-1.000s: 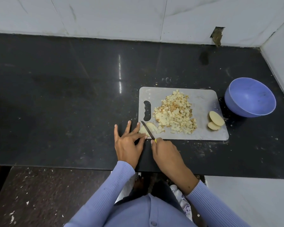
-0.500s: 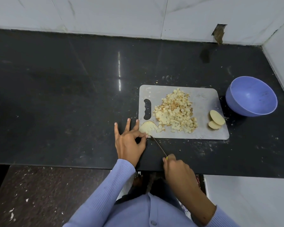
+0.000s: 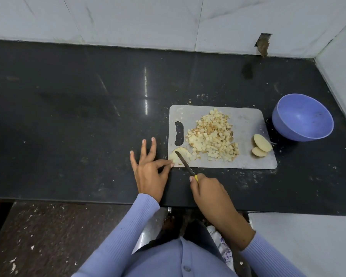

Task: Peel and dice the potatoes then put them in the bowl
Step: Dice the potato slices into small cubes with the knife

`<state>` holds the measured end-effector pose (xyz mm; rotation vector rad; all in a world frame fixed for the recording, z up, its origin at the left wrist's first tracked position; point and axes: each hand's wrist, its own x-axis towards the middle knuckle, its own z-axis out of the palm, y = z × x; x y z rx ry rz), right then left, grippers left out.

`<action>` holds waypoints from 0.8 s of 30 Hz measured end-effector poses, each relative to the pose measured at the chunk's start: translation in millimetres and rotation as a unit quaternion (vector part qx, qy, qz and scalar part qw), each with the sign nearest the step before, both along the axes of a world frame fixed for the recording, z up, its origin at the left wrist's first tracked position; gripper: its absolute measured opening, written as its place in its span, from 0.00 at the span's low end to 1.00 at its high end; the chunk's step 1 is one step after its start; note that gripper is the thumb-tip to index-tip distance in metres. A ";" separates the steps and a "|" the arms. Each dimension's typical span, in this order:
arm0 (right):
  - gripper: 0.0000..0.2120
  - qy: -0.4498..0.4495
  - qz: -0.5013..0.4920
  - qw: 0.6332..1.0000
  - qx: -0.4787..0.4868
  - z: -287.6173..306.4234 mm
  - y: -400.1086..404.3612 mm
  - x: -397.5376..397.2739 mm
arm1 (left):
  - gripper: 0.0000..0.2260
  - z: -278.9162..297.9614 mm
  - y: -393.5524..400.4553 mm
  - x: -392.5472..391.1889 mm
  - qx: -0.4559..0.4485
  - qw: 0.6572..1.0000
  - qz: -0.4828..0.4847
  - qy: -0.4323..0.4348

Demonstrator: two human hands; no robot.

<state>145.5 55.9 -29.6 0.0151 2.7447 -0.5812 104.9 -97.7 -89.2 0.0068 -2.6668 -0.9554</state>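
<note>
left hand [image 3: 150, 172] pinched slice [image 3: 178, 155] at board [image 3: 248, 124] corner | right hand [image 3: 208, 188] gripped knife [image 3: 185, 163], blade on slice | dice [image 3: 214, 136] piled mid-board | bowl [image 3: 303, 116] right, apart

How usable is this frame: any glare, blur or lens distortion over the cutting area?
Head view: sharp on the cutting board and diced potato; a glare streak lies on the countertop left of the board, clear of it; wide-angle bending curves the counter edges.
</note>
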 end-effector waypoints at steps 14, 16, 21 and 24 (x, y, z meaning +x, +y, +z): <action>0.15 -0.018 -0.007 1.000 -0.020 -3.3 -0.5 -15.3 | 0.08 -3.4 6.8 -2.0 0.051 0.999 -0.007 -0.003; 0.15 -0.016 0.001 1.000 -0.022 -3.7 -1.5 -14.7 | 0.07 -2.1 5.9 -0.8 0.036 0.999 0.006 -0.006; 0.16 -0.020 0.022 0.999 -0.017 -4.7 -7.2 -13.9 | 0.03 -1.5 3.8 -1.4 0.027 0.999 0.018 -0.033; 0.18 -0.032 0.021 0.999 0.004 -7.8 -10.6 -15.1 | 0.02 1.0 5.1 -3.7 0.025 0.998 0.022 -0.049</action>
